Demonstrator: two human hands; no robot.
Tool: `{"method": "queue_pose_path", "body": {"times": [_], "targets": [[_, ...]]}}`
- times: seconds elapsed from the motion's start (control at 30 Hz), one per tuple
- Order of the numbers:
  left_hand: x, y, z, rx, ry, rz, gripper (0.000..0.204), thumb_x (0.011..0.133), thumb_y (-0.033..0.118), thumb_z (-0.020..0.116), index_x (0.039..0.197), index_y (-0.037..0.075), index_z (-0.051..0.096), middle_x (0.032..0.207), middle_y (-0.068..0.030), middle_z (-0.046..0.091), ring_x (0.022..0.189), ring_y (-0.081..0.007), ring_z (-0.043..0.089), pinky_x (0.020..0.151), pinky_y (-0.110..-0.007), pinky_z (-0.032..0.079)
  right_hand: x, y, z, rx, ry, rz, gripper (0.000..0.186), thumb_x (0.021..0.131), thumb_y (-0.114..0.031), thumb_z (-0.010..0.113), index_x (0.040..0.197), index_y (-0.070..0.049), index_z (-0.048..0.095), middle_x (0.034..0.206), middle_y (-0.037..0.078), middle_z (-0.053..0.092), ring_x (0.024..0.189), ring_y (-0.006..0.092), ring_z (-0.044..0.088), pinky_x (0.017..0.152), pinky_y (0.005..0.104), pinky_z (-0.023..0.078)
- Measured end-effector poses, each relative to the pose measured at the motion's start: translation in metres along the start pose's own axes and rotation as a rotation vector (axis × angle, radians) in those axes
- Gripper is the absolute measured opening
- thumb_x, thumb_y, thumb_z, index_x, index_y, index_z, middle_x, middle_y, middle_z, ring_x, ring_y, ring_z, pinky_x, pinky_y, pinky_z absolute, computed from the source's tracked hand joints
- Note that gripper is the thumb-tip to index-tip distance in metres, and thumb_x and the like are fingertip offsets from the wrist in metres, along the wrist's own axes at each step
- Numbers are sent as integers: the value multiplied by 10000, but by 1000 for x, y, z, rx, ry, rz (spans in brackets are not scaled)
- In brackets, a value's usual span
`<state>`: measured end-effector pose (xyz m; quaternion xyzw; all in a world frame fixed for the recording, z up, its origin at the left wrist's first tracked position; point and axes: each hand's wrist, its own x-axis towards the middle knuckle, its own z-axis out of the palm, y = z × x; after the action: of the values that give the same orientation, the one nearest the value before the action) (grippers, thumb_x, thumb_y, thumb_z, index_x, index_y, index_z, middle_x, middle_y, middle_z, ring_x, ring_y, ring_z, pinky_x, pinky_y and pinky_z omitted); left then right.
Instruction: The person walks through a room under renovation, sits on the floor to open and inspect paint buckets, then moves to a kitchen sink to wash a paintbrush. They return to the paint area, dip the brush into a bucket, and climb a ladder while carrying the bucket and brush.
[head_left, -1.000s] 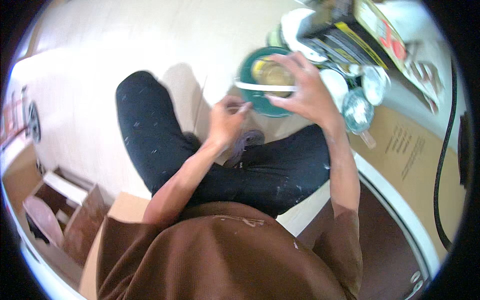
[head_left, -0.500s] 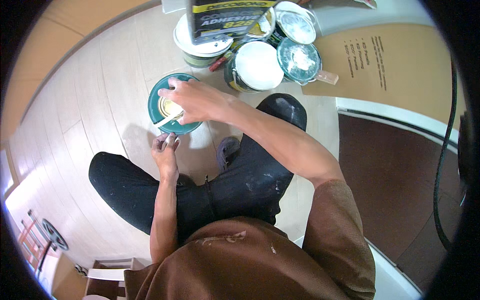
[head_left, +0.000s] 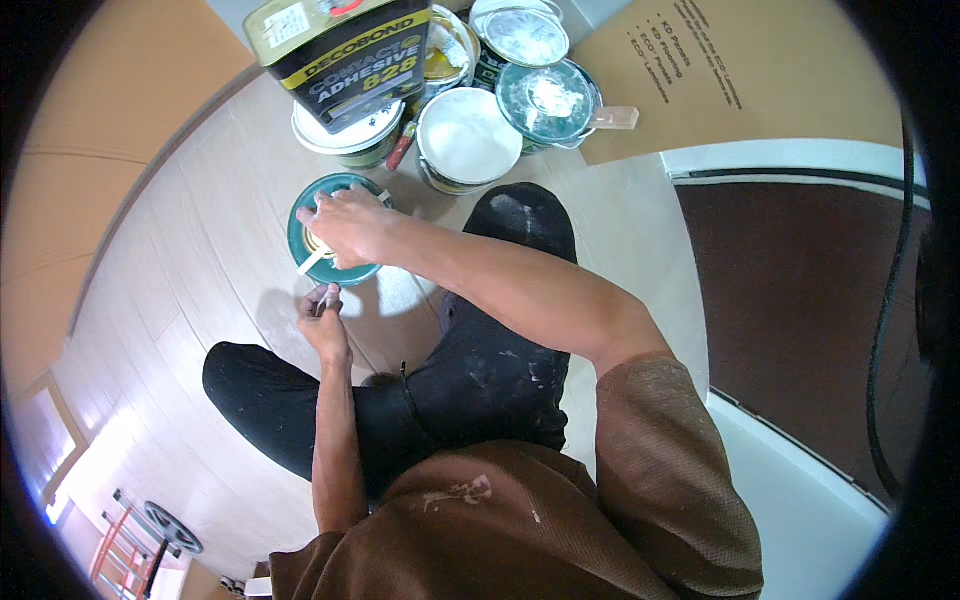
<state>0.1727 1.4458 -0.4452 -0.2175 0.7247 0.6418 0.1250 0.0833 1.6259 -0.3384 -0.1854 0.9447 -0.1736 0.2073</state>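
Note:
On the floor in front of me is a round green lid (head_left: 372, 272) with a small gold-rimmed tin (head_left: 312, 243) on it. My right hand (head_left: 345, 228) reaches over from the right, its fingers curled down around the tin and hiding much of it. A pale flat strip (head_left: 314, 261) sticks out beside those fingers, across the lid's near edge. At the lid's near rim my left hand (head_left: 326, 325) has its fingertips pressed together. Whatever they pinch is too small to make out.
Beyond the lid stand a white-lidded bucket (head_left: 470, 137), a green-lidded bucket (head_left: 545, 105) and a large dark adhesive can (head_left: 345, 65) on another bucket. A red-handled tool (head_left: 401, 146) lies between them. Cardboard (head_left: 760, 70) is at far right; a dark cable (head_left: 885, 330) hangs there.
The view has shifted, bringing more of the adhesive can into sight. Both hands stay at the green lid, and the pale strip sits at a slightly different angle.

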Motion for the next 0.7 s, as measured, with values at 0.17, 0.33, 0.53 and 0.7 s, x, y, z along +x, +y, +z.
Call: {"method": "queue_pose_path", "body": {"times": [0.17,0.33,0.53,0.7], "targets": [[22,13,-1,-66,72,-7,274,880,144,664,1052,-54,586,959,-102,638,854,-149,603,708,-263,458,-19,4,-35,57,60,82,782,687,-347,790,1327,-50,453,1309,258,473,1202,369,492,991,419,425],[41,17,-11,-65,61,-10,318,896,193,644,1119,-23,579,1036,-93,632,963,-175,591,800,-320,451,-46,59,-69,230,589,122,612,753,-379,736,1267,-110,540,1166,222,568,1005,347,582,894,419,462],[41,8,-12,-33,88,9,361,893,261,652,1129,-4,580,1046,-84,616,952,-187,578,818,-344,446,-73,108,-111,480,975,192,238,796,-217,705,857,5,646,839,129,654,769,216,624,701,332,496],[38,6,-5,171,240,336,118,831,75,672,818,17,569,762,-40,553,682,-145,505,623,-283,421,-88,124,-105,560,1078,404,190,816,-181,674,886,-5,658,779,78,647,724,145,608,686,292,487]]}}
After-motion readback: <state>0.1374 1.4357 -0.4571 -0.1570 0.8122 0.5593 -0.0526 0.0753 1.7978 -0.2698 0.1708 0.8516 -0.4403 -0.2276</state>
